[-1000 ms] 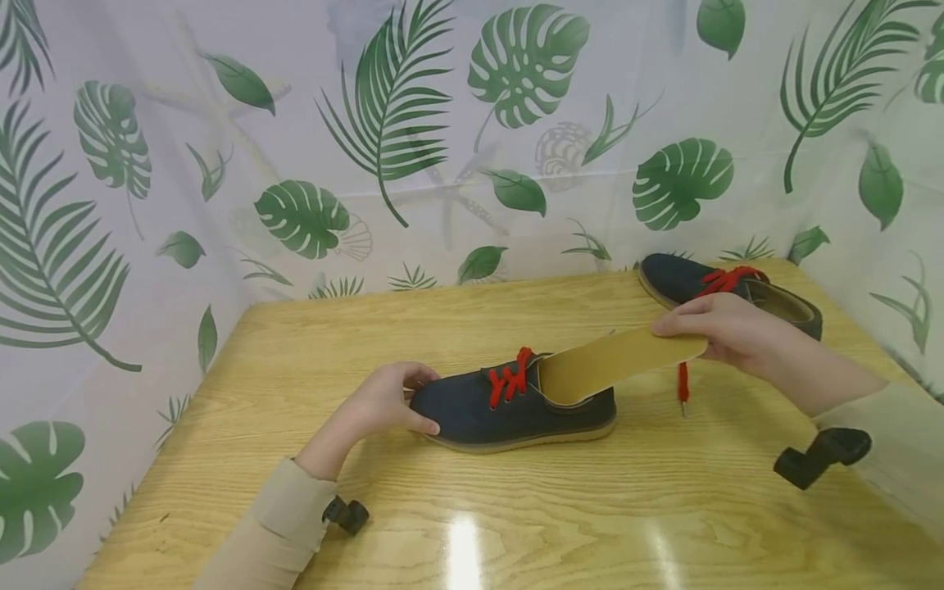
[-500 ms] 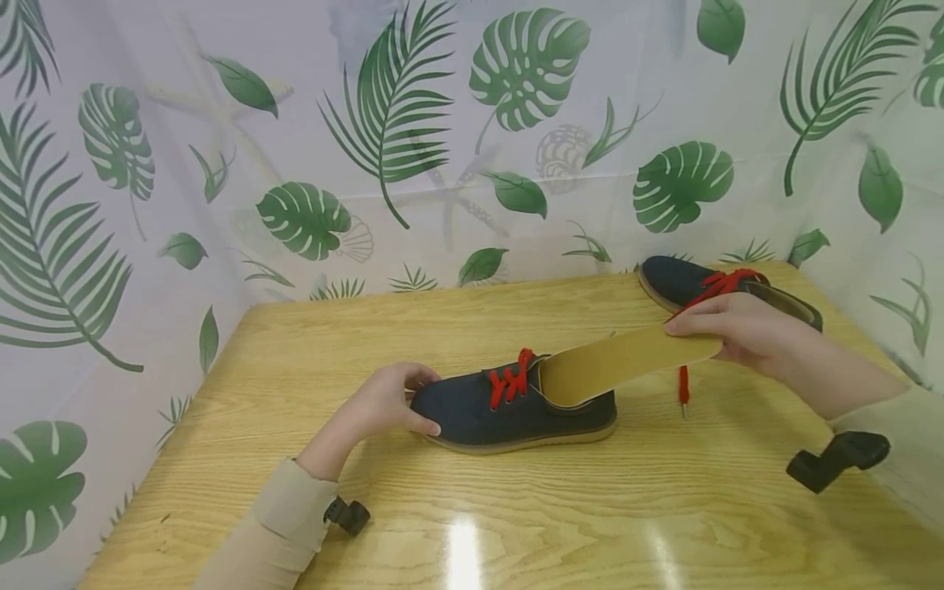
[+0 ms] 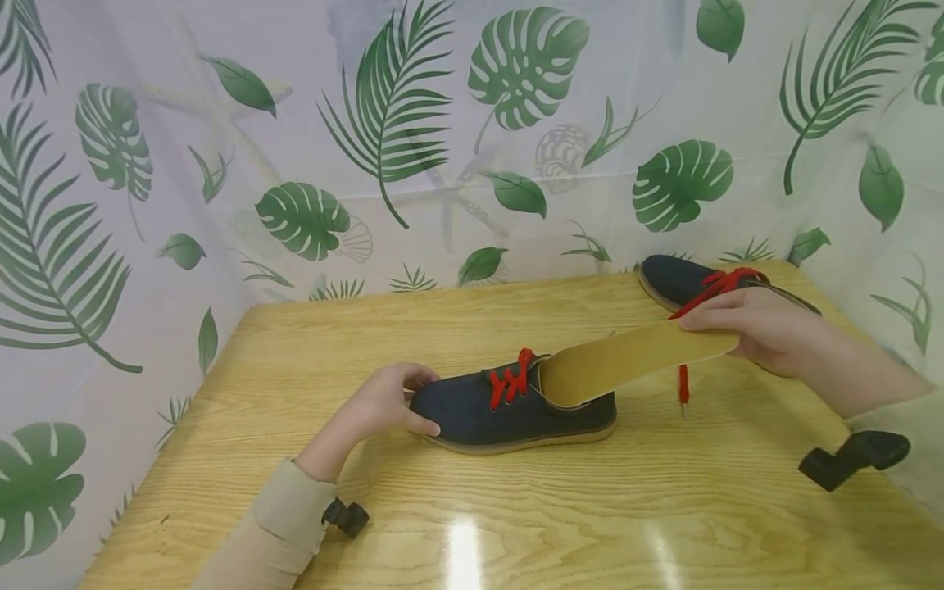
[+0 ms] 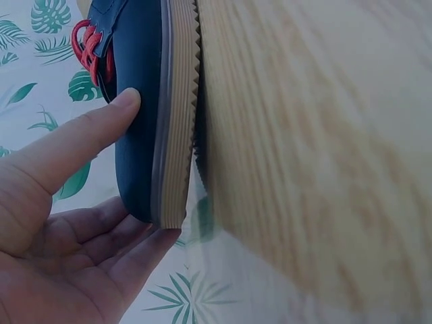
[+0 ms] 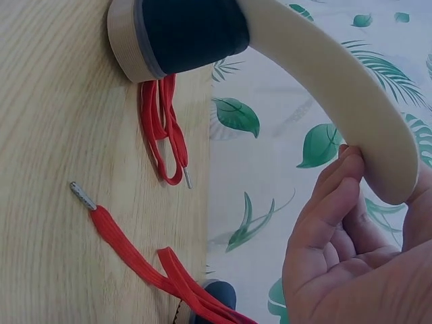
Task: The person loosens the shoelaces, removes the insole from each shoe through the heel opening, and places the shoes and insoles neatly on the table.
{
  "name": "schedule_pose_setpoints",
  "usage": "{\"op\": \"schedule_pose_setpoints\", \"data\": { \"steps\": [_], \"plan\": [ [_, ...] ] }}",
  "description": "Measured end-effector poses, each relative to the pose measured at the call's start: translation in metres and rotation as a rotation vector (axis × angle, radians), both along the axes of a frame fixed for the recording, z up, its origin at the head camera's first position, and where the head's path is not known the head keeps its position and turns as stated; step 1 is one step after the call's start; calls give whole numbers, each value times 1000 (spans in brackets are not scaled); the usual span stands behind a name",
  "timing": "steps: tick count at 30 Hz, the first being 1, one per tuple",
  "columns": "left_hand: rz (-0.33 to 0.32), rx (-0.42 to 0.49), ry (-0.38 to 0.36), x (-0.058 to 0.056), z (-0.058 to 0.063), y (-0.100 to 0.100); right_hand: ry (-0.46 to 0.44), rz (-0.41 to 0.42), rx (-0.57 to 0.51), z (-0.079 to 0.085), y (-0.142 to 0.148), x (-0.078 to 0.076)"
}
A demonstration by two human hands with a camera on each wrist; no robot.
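Observation:
A dark navy shoe [image 3: 472,414] with red laces lies sole down on the table, its toe pointing left. My left hand [image 3: 383,401] grips the toe; in the left wrist view the thumb [image 4: 125,101] presses the upper and the fingers reach round the toe end. A tan insole [image 3: 634,360] slants up out of the shoe's opening, its front part hidden inside. My right hand [image 3: 774,328] pinches the insole's outer end between thumb and fingers, above the table. Its pale underside shows in the right wrist view.
A second navy shoe [image 3: 674,279] with red laces lies at the back right, partly behind my right hand. Its loose lace [image 3: 683,385] hangs toward the table's middle. A leaf-patterned cloth [image 3: 413,205] stands behind the wooden table [image 3: 516,524].
My right hand has moved to the right, drawing the insole a little further out of the shoe. The left hand and the shoe have stayed in place.

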State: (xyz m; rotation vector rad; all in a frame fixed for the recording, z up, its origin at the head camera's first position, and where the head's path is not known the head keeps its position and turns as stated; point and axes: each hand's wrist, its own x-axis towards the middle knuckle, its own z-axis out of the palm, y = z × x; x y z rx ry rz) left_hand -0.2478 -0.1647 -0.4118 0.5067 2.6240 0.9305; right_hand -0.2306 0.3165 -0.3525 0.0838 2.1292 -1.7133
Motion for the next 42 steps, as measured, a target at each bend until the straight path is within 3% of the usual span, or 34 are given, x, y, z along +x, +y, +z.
{"op": "schedule_pose_setpoints", "data": {
  "steps": [16, 42],
  "plan": [
    [9, 19, -7, 3, 2, 0, -11, -16, -9, 2, 15, 1],
    [9, 39, -2, 2, 1, 0, 17, -22, 99, 1, 54, 3]
  ]
}}
